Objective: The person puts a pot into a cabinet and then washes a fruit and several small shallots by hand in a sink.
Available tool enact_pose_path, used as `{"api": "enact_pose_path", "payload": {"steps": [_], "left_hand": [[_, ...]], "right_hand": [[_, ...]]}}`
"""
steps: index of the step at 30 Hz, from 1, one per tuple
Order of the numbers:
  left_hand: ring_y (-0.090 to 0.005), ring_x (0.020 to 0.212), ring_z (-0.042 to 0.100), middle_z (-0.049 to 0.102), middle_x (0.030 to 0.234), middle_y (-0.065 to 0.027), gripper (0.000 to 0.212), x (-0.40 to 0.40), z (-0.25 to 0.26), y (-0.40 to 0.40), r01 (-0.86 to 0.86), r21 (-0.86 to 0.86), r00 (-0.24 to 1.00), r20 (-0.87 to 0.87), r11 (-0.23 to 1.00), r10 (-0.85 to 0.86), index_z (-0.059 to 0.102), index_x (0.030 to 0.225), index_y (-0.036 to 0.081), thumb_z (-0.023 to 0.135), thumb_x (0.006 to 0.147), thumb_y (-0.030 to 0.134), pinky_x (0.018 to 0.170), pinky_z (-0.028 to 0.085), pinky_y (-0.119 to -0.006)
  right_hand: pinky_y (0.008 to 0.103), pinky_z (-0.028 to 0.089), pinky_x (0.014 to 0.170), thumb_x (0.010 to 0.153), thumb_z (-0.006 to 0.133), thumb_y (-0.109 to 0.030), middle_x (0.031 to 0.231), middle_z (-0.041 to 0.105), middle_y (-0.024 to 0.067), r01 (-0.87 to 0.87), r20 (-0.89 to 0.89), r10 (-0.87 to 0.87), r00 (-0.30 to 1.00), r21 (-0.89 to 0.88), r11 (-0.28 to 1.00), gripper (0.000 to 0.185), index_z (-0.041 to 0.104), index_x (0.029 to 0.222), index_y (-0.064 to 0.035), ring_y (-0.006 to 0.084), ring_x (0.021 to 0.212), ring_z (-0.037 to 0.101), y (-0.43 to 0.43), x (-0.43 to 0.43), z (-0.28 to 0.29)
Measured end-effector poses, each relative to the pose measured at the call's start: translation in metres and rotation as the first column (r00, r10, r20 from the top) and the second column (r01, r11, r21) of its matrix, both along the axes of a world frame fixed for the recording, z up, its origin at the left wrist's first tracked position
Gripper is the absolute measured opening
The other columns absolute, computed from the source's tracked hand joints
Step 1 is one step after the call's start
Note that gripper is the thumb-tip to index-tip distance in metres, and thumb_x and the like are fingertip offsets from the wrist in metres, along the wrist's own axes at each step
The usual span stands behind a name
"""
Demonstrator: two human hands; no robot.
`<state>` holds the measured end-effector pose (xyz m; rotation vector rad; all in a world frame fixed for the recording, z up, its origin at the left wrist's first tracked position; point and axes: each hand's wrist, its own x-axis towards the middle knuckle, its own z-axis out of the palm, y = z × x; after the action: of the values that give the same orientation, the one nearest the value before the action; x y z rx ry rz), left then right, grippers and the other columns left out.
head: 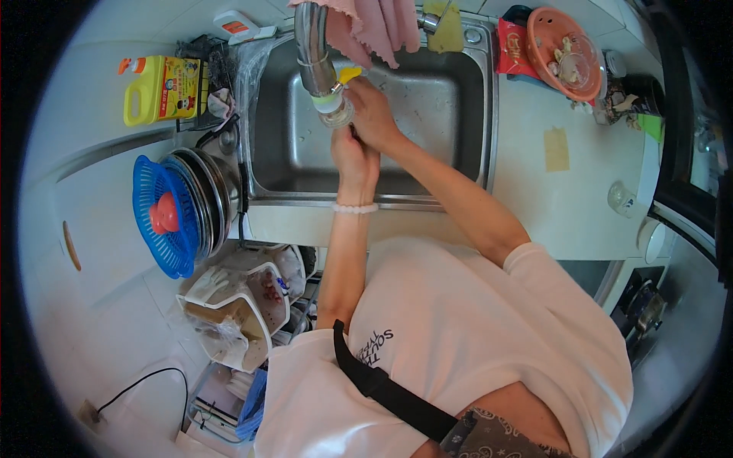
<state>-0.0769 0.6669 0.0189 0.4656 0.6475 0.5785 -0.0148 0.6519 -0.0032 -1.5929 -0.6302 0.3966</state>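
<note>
Both my hands are over the stainless steel sink (441,120), close together beneath the faucet (314,51). My right hand (373,111) reaches up beside the faucet's clear nozzle (337,114), its fingers close to the yellow lever (350,74); contact is unclear. Just below it is my left hand (354,153), with a pale bead bracelet (355,208) at the wrist. The nozzle and my right hand hide the left fingertips. Whether anything is between the hands cannot be made out. A pink cloth (372,28) hangs behind the faucet.
Left of the sink stand a yellow detergent jug (143,94), stacked metal basins (220,200) and a blue basket (180,252) with red round items. White bins (252,338) sit lower. On the right counter are an orange colander (547,34), a red packet (511,48) and a glass (620,199).
</note>
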Motion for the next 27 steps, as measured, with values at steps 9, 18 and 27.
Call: {"api": "enact_pose_path", "payload": {"steps": [9,18,27], "left_hand": [[-0.0172,0.11,0.05,0.052,0.119,-0.0064,0.036,-0.003,-0.007,0.002,0.094,0.141,0.995,-0.029,0.986,-0.091,0.045,0.124,0.005,0.04,0.094,0.024,0.094,0.039,-0.031],[-0.018,0.111,0.05,0.051,0.122,-0.0069,0.036,-0.001,0.005,0.013,0.12,0.226,0.993,-0.017,0.967,-0.119,0.049,0.122,0.006,0.043,0.094,0.027,0.095,0.04,-0.032],[-0.0191,0.121,0.042,0.042,0.134,-0.0075,0.043,-0.004,-0.003,0.025,0.188,0.299,0.979,0.017,0.935,-0.203,0.035,0.135,0.006,0.039,0.096,0.022,0.103,0.033,-0.035]], "right_hand": [[0.0394,0.038,0.097,0.085,0.043,-0.012,0.116,0.054,0.0241,0.107,-0.059,-0.103,0.993,0.069,0.992,0.035,0.053,0.114,0.0062,0.0383,0.113,0.049,-0.007,0.0,-0.009],[0.0389,0.029,0.106,0.083,0.041,-0.008,0.132,0.043,0.0223,0.053,0.051,-0.056,0.997,0.059,0.997,0.05,0.037,0.132,0.0025,0.0379,0.123,0.039,-0.015,-0.029,0.017],[0.0382,0.032,0.102,0.085,0.043,-0.01,0.129,0.046,0.0216,0.03,0.118,-0.04,0.992,0.081,0.996,0.042,0.045,0.125,0.0031,0.0354,0.12,0.043,-0.021,-0.043,0.021]]}}
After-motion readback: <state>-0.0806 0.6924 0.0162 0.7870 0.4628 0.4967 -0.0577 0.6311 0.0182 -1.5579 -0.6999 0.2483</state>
